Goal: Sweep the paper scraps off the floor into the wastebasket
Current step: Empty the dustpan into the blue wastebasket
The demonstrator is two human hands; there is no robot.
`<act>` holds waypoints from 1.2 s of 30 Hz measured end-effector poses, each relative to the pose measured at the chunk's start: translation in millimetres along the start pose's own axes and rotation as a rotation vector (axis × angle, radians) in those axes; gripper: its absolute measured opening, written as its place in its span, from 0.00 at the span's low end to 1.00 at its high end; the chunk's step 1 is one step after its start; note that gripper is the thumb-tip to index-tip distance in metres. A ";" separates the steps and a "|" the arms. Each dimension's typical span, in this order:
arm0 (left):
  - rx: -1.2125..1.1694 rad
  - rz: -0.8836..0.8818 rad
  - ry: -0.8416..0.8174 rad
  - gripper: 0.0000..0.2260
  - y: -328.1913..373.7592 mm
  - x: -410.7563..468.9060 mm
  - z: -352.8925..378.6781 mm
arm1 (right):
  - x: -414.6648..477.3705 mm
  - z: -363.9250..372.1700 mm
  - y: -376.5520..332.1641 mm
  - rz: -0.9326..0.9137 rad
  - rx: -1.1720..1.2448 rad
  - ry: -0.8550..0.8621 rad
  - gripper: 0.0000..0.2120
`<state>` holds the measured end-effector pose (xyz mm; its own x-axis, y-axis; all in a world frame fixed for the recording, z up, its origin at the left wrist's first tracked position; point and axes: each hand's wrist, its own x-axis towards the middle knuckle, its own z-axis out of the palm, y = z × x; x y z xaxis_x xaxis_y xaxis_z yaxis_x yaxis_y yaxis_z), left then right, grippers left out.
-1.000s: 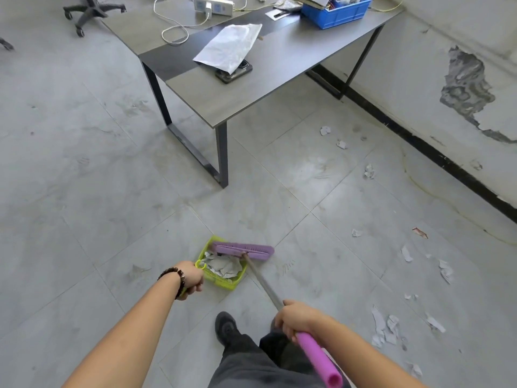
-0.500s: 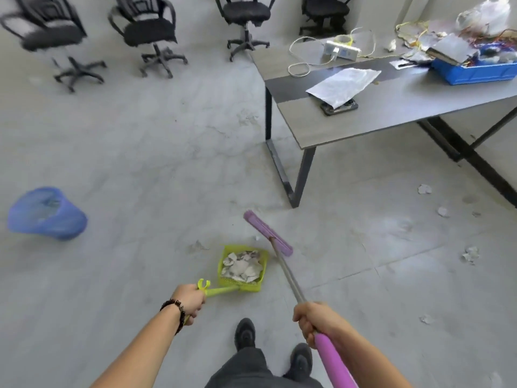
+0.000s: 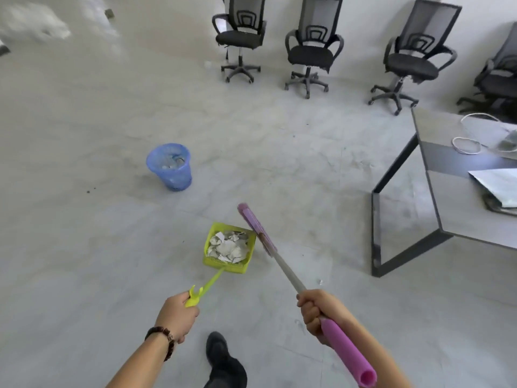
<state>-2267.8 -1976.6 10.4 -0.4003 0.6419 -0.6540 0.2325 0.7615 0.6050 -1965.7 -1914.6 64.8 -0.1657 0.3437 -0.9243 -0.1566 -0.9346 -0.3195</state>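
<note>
Carrying step: the left hand [image 3: 177,317] grips the dustpan [image 3: 230,249] full of paper scraps [image 3: 228,247], the right hand [image 3: 316,312] grips the broom [image 3: 282,267]. Next: tip it into the far-left wastebasket [image 3: 169,166].

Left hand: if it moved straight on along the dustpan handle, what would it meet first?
Likely the broom head, close by the far right corner of the held dustpan; depth is unclear. The wastebasket stands left of that line.

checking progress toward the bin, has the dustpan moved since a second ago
Yes. The dustpan has moved away from the table leg it was beside, toward the wastebasket.
</note>
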 end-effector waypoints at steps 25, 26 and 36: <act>0.181 0.181 0.322 0.14 112.2 213.9 -203.8 | 97.4 272.4 -192.8 -0.049 -0.125 -0.044 0.10; 0.197 0.185 0.337 0.15 121.8 223.8 -211.3 | 105.6 282.3 -206.9 -0.055 -0.126 -0.051 0.10; 0.335 0.186 0.481 0.18 232.0 322.9 -297.1 | 185.2 389.7 -354.2 -0.025 -0.132 -0.145 0.14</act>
<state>-2606.4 -1619.5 74.5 -0.6632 0.7135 -0.2259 0.5715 0.6777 0.4627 -2320.4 -1484.2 88.1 -0.3034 0.3673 -0.8792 -0.0351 -0.9264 -0.3749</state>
